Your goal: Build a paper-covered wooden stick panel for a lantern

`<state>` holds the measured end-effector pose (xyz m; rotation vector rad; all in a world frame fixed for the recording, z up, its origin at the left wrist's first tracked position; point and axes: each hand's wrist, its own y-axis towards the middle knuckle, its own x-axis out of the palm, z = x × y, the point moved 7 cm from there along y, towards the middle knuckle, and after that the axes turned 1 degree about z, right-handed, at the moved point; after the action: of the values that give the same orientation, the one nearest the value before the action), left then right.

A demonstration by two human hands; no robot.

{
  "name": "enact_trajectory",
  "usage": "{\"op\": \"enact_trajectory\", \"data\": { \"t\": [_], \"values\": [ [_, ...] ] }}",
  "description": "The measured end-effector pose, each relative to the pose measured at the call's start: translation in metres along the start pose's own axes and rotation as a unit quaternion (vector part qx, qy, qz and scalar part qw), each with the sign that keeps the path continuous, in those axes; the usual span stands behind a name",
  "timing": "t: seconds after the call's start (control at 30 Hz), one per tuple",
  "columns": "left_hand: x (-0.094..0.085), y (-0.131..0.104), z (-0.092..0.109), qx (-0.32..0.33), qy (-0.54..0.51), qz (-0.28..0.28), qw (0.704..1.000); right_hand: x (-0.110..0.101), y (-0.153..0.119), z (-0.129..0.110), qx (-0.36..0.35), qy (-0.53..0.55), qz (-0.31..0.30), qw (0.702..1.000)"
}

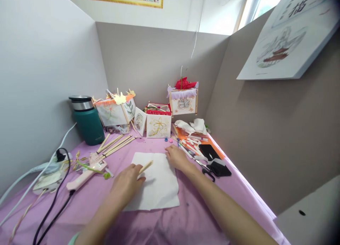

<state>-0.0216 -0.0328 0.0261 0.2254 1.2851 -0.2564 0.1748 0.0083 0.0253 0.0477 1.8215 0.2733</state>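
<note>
A white sheet of paper (159, 188) with slightly wavy edges lies on the purple tablecloth in front of me. Over its left side, my left hand (127, 183) is closed around a short pale wooden stick (146, 167), whose end pokes out past the fingers; it may be more than one stick. My right hand (175, 156) rests at the paper's upper right corner, fingers extended to the left and seemingly holding nothing. Close beyond it are a small blue cap (166, 139) and a pink cap (171, 140).
Left: a green bottle (89, 122), wooden sticks (117, 145), a pink glue gun (86, 174), cables and a power strip (50, 177). Behind: decorated paper lanterns (158, 126). Right: markers (191, 145), scissors (205, 168), a black phone-like object (209, 151). Grey partitions (159, 60) enclose the table.
</note>
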Motion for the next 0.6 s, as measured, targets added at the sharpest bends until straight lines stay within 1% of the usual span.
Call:
{"op": "enact_trajectory", "data": {
  "t": [0.07,0.13,0.23,0.3,0.37,0.43,0.5,0.53,0.6],
  "values": [
    [0.011,-0.005,0.000,-0.003,0.013,-0.002,1.000,0.009,0.018,0.001,0.000,-0.020,0.007,1.000],
    [0.023,-0.008,0.001,0.008,0.026,-0.012,1.000,0.014,0.027,0.003,0.000,-0.037,0.013,0.999],
    [0.032,-0.012,0.001,0.025,0.050,-0.026,0.998,0.013,0.026,0.006,0.005,-0.053,0.018,0.998],
    [0.032,-0.012,0.001,0.032,0.054,-0.023,0.998,0.011,0.014,0.003,0.001,-0.052,0.023,0.998],
    [0.029,-0.011,-0.001,0.032,0.039,-0.013,0.999,0.011,-0.004,-0.006,-0.024,-0.042,0.026,0.998],
    [0.023,-0.009,-0.005,0.028,0.002,-0.005,1.000,0.016,-0.026,-0.017,-0.078,-0.024,0.007,0.997],
    [0.017,-0.010,-0.011,0.018,-0.033,-0.003,0.999,0.022,-0.047,-0.024,-0.155,0.006,-0.042,0.987],
    [0.014,-0.013,-0.014,0.016,-0.043,-0.004,0.999,0.023,-0.054,-0.018,-0.139,0.009,-0.057,0.989],
    [0.010,-0.021,-0.016,0.019,-0.049,-0.009,0.999,0.016,-0.064,-0.003,-0.086,0.000,-0.046,0.995]
  ]
}}
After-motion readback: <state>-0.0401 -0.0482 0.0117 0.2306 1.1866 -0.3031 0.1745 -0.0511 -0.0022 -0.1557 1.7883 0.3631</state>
